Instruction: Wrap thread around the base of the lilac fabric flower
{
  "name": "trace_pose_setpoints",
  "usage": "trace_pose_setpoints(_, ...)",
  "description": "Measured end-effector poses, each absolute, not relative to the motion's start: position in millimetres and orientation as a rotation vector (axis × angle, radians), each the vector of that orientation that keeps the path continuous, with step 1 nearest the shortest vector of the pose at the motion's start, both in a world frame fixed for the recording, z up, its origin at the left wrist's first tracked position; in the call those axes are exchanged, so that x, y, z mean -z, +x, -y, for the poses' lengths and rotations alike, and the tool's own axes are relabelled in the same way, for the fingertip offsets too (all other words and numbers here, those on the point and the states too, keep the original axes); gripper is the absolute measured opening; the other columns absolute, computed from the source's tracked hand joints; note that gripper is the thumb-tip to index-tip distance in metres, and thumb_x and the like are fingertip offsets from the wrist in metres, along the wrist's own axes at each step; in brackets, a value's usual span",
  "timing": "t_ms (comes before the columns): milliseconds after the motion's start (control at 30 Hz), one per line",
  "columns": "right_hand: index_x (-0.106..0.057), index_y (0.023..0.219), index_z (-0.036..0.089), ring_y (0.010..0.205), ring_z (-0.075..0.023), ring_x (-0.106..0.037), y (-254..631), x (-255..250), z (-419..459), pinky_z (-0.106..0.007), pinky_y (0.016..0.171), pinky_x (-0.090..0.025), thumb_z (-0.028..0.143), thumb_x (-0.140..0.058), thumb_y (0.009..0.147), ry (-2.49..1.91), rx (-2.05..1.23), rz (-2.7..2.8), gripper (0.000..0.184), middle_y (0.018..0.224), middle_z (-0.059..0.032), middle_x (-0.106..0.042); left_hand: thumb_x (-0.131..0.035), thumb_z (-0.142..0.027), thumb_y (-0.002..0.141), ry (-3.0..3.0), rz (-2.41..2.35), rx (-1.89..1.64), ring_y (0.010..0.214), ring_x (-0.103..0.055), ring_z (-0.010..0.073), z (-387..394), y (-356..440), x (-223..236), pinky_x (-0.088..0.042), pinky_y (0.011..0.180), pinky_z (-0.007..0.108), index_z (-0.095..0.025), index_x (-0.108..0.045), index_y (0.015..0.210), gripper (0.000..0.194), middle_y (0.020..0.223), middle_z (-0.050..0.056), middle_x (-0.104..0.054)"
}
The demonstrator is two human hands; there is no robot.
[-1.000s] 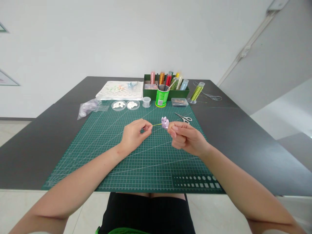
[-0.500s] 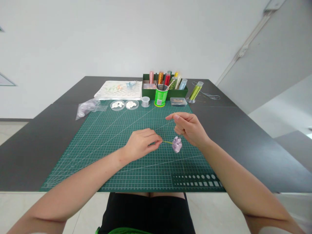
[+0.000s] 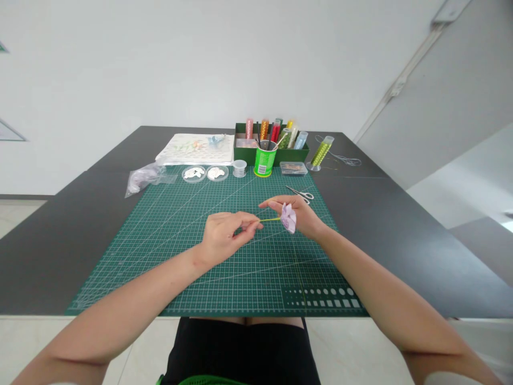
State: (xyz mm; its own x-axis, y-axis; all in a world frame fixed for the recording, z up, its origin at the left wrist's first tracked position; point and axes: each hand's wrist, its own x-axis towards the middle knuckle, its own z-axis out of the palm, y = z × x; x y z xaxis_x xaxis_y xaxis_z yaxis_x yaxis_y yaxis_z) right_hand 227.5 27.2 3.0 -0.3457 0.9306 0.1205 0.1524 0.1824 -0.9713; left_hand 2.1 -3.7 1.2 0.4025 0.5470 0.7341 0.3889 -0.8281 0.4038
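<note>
My left hand (image 3: 231, 234) pinches the thin green stem of a pale lilac artificial flower (image 3: 288, 217) between thumb and fingertips. The stem points right, and the bloom is held above the green cutting mat (image 3: 192, 291). Just behind the bloom is my right hand (image 3: 302, 215), its thumb and forefinger pressed together and pointing left. The flower partly covers that hand, so whatever it pinches is hidden. A faint yellowish thread (image 3: 300, 278) hangs down over the mat below the flower. White-handled scissors (image 3: 301, 193) lie on the mat beyond my right hand.
At the back stand a green box (image 3: 244, 155) of thread spools, a bright green can (image 3: 265, 162) with tools and a yellow-green spool (image 3: 321, 152). Dishes of white pieces (image 3: 194, 174), a small clear case (image 3: 293, 168), a white tray (image 3: 192, 155) and a plastic bag (image 3: 142, 179) lie leftward and nearby.
My left hand has shifted slightly up and left with the flower. My right hand has come down and left behind the bloom, uncovering the scissors.
</note>
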Motion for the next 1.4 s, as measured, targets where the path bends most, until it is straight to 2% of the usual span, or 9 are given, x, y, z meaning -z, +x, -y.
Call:
trace_pose_setpoints(67,-0.081,0.092,0.016,0.056,-0.0104,-0.042,225,-2,-26,-0.026,0.052,-0.031,0.05,-0.066,0.089,-1.034,-1.24,1.729,0.037,0.064,0.0007,-0.059,-0.061,-0.023,0.099,2.412,-0.888,-1.466,0.053,-0.065,0.0092,4,2,-4,-0.049,0.058,0.021,-0.019,-0.071,0.092,0.013,0.074,0.0,-0.081)
trace_pose_setpoints(200,-0.081,0.097,0.016,0.052,-0.0089,-0.032,221,5,-22,-0.025,0.052,-0.029,0.049,-0.061,0.094,-1.027,-1.228,1.849,0.039,0.055,0.0056,-0.046,-0.062,-0.022,0.098,2.311,-1.011,-1.491,0.05,-0.062,0.0085,4,1,-9,-0.048,0.058,0.021,-0.019,-0.068,0.087,0.013,0.071,-0.001,-0.08)
trace_pose_setpoints(367,-0.082,0.102,0.019,0.061,-0.0114,-0.043,218,10,-18,-0.025,0.058,-0.036,0.05,-0.06,0.096,-0.933,-1.201,2.048,0.039,0.068,0.0009,-0.064,-0.061,-0.024,0.099,2.294,-1.087,-1.505,0.052,-0.063,0.0083,3,0,-9,-0.048,0.059,0.021,-0.019,-0.067,0.086,0.015,0.071,-0.002,-0.079)
trace_pose_setpoints(733,-0.082,0.112,0.019,0.063,-0.0134,-0.052,217,6,-13,-0.026,0.06,-0.041,0.053,-0.057,0.098,-0.984,-1.212,2.144,0.044,0.075,-0.0016,-0.072,-0.061,-0.023,0.1,2.369,-1.037,-1.555,0.048,-0.059,0.006,-2,2,-7,-0.047,0.054,0.019,-0.019,-0.064,0.085,0.015,0.068,-0.005,-0.077)
trace_pose_setpoints(900,-0.083,0.109,0.018,0.067,-0.0135,-0.057,220,-7,-7,-0.024,0.06,-0.041,0.047,-0.059,0.098,-0.896,-1.293,2.216,0.039,0.088,-0.0055,-0.078,-0.06,-0.023,0.1,2.364,-1.056,-1.546,0.045,-0.056,0.0053,-4,0,-5,-0.044,0.053,0.019,-0.019,-0.065,0.087,0.014,0.065,-0.007,-0.074)
trace_pose_setpoints(1100,-0.08,0.115,0.013,0.05,-0.0072,-0.032,226,-30,5,-0.023,0.048,-0.025,0.043,-0.059,0.1,-0.819,-1.315,2.305,0.04,0.068,-0.0005,-0.066,-0.06,-0.023,0.1,2.33,-1.091,-1.536,0.047,-0.055,0.0057,-5,1,-5,-0.042,0.052,0.018,-0.019,-0.065,0.086,0.015,0.06,-0.008,-0.07)
trace_pose_setpoints(1267,-0.078,0.12,0.013,0.051,-0.0064,-0.032,226,-39,11,-0.022,0.047,-0.025,0.037,-0.056,0.103,-0.75,-1.323,2.316,0.037,0.069,0.0,-0.065,-0.06,-0.022,0.1,2.362,-1.125,-1.517,0.048,-0.057,0.0054,-6,1,-4,-0.042,0.053,0.018,-0.02,-0.065,0.086,0.014,0.061,-0.009,-0.07)
trace_pose_setpoints(1400,-0.078,0.118,0.012,0.048,-0.0053,-0.028,228,-42,13,-0.021,0.044,-0.023,0.034,-0.058,0.102,-0.672,-1.295,2.294,0.034,0.062,0.0028,-0.059,-0.061,-0.022,0.1,2.423,-1.131,-1.48,0.05,-0.06,0.0058,-8,0,0,-0.043,0.054,0.018,-0.019,-0.067,0.088,0.014,0.063,-0.008,-0.072)
